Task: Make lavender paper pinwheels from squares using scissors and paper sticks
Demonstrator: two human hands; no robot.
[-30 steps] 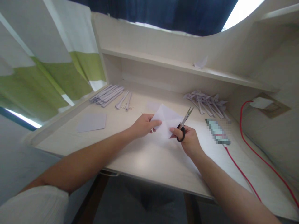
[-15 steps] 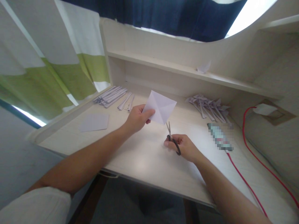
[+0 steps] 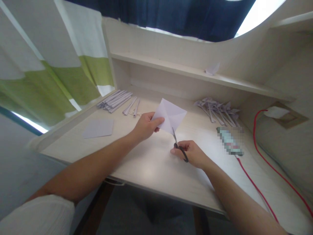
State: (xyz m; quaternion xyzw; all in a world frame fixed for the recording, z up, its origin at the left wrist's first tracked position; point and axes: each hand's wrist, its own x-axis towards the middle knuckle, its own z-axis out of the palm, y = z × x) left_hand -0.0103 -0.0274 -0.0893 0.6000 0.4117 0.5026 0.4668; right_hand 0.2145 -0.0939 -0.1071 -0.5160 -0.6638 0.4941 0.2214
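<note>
The left hand (image 3: pixel 144 126) pinches a creased square of paper (image 3: pixel 170 115) by its left corner, thumb on top and fingers curled beneath, and holds it tilted in the air above the middle of the desk (image 3: pixel 151 166). The right hand (image 3: pixel 192 153) is closed through the black loops of the scissors (image 3: pixel 178 145), whose blades point up and touch the paper's lower corner; whether the blades are parted is too small to tell. Held by a single corner, the sheet looks likely to flex or swing when the blades bite, which could pull a cut off the crease or tear the edge. The left fingertips sit close to the blade line, so a slip could nick them. Near the desk's back left corner lies a row of folded strips (image 3: pixel 114 100), with a flat sheet (image 3: pixel 98 128) toward the left edge. Toward the back right lies a heap of folded pieces (image 3: pixel 217 108), and in front of it a blurred flat device (image 3: pixel 230 141) with a red cable (image 3: pixel 254 187) running to the right edge. One small scrap (image 3: pixel 212 69) rests on the shelf (image 3: pixel 171 67) above.
</note>
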